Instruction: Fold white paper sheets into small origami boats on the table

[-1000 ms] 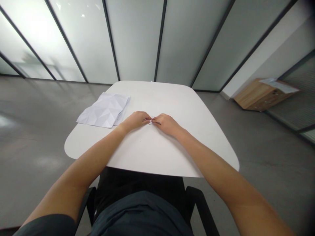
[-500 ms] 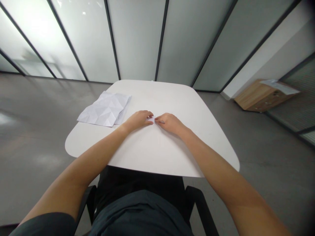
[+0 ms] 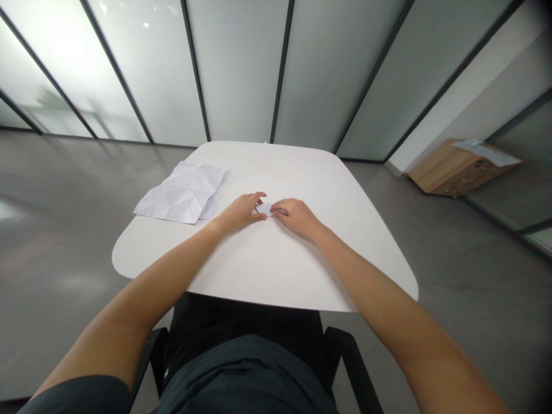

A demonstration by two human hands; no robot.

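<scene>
Left hand: left hand (image 3: 240, 211) rests on the table just left of the small folded paper piece (image 3: 266, 209), fingers (image 3: 252, 200) spread, thumb side at the piece's left edge. Contact looks likely, but the view is too small to confirm it.
Right hand: right hand (image 3: 297, 218) lies flat and low, fingertips (image 3: 277, 208) on the piece's right side. Pinch or plain press: cannot tell.
Hands: apart, not touching each other, with the piece between them and only a narrow gap. Neither is clearly clamped on it. Both wrists are low, forearms angled in from the lower corners of the view.
Piece: white paper, small, folded, lying on the tabletop near the middle of the white table (image 3: 280, 172). Exact fold shape is hidden by the fingers.
Nearby: creased paper sheet (image 3: 181, 192) with a faceted fold pattern lies left of the left hand, near the table's left edge, just beside the wrist, with more sheets showing under its right side.
Surroundings: grey floor (image 3: 56, 241) under the table, glass partition (image 3: 237, 69) with dark frames ahead, wooden cabinet (image 3: 448, 169) on the floor at right with paper (image 3: 487, 152) on top.
Person: seated, dark shorts (image 3: 245, 374), black chair armrests (image 3: 349, 356) at both sides.
</scene>
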